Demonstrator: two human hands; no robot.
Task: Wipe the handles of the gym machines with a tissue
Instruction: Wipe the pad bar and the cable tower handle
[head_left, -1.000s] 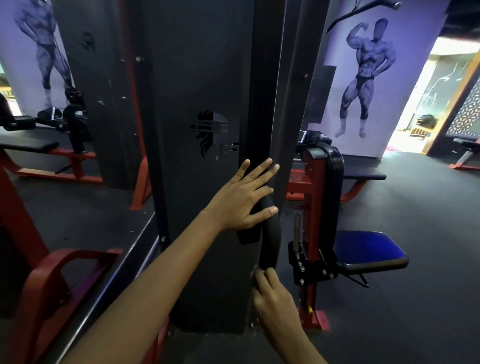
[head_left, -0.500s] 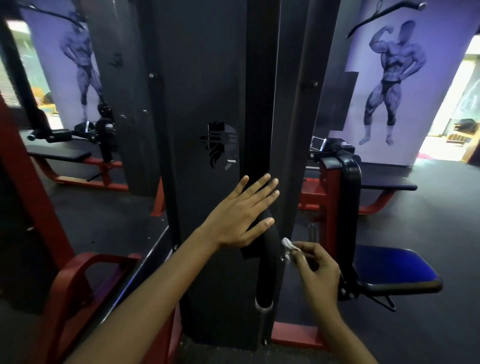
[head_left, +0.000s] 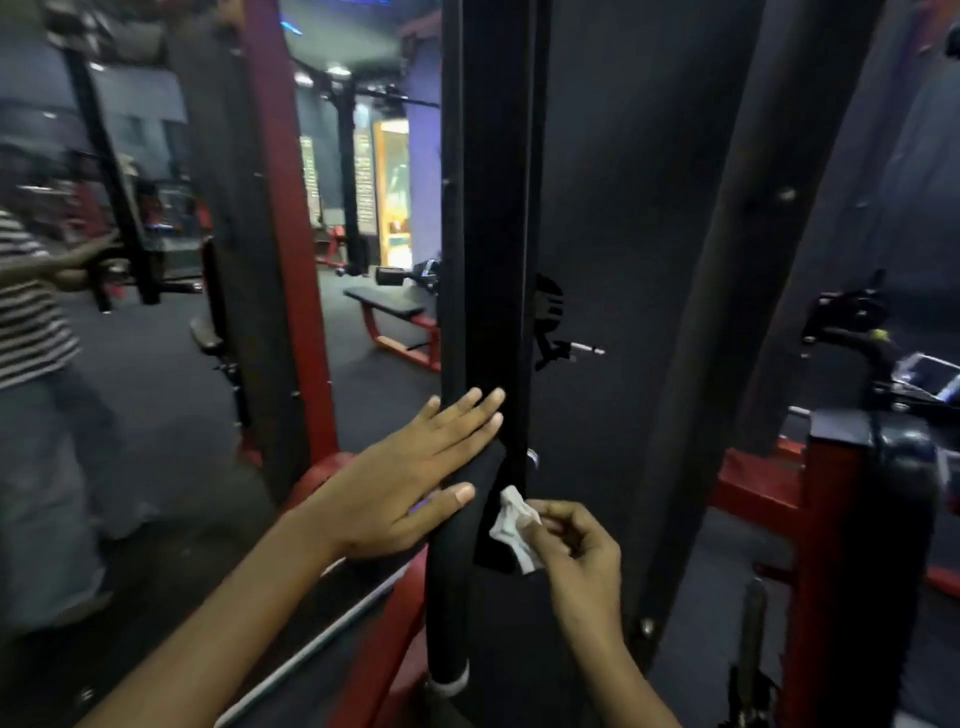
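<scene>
1. Left hand (head_left: 410, 483): flat against the black padded handle (head_left: 451, 582) of the machine, fingers straight and spread, fingertips reaching up onto the dark upright post (head_left: 488, 234), thumb lying across the foam.
2. Right hand (head_left: 576, 551): fingers curled, thumb and fingertips pinching a crumpled white tissue (head_left: 514, 527).
3. Tissue: bunched into a small wad, pressed against the right side of the handle's upper part, just beside the left thumb, touching the black flat bracket (head_left: 493, 509) there.
4. Handle: upright, foam-covered, ending low down in a pale ring (head_left: 449, 685); lower length bare of either hand.
5. Behind the handle: a wide dark panel (head_left: 623, 260) with a cut-out logo (head_left: 548, 317) and a small silver pin (head_left: 587, 349) sticking out to the right.
6. Left of the post: red frame upright (head_left: 291, 260), a bench with red legs (head_left: 389, 312) farther back, a lit doorway (head_left: 392, 197) beyond.
7. Far left, blurred: a person in a striped shirt (head_left: 26, 301), arm raised toward a bar.
8. Far right: a red and black machine part (head_left: 857, 519), details too blurred to tell.
</scene>
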